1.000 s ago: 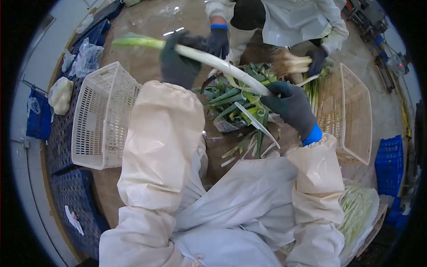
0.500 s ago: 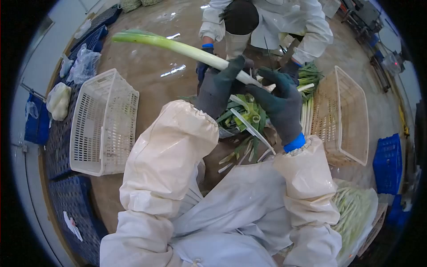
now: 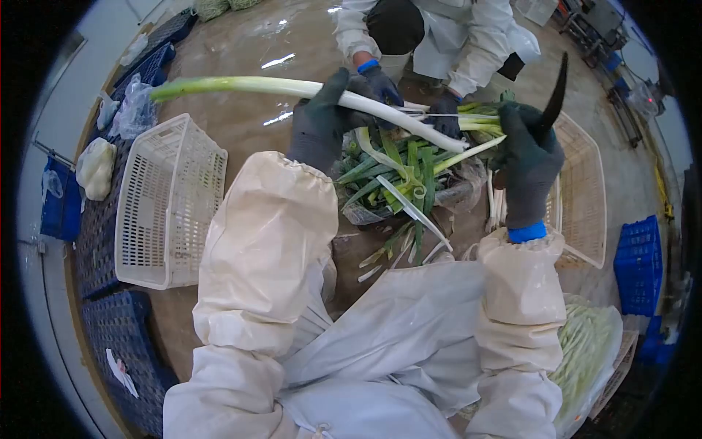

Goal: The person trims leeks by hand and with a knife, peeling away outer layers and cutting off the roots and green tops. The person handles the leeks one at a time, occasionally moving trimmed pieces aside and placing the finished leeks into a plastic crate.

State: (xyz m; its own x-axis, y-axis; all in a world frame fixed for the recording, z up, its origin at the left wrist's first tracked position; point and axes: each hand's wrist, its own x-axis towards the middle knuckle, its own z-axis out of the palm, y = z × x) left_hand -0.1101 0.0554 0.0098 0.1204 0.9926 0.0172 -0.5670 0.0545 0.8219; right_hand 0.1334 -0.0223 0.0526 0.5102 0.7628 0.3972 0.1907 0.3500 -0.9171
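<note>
Head view only.

Left hand, dark glove, is closed around the leek about mid-stalk. The leek sits at 11-12 o'clock in frame, near level. Its green end points to 9 o'clock past the white basket. Its white end slopes down toward 3 o'clock over the tub of trimmings.

Right hand is fisted on a knife with a dark curved blade, tip up toward 12. It is at 3 o'clock of the leek's white end, close but not touching it.

A co-worker's gloved hands are at 12 o'clock, just behind the leek, on a bundle of leeks. Second white basket is at 3 o'clock, behind the knife hand. Bagged leeks at 5 o'clock.
</note>
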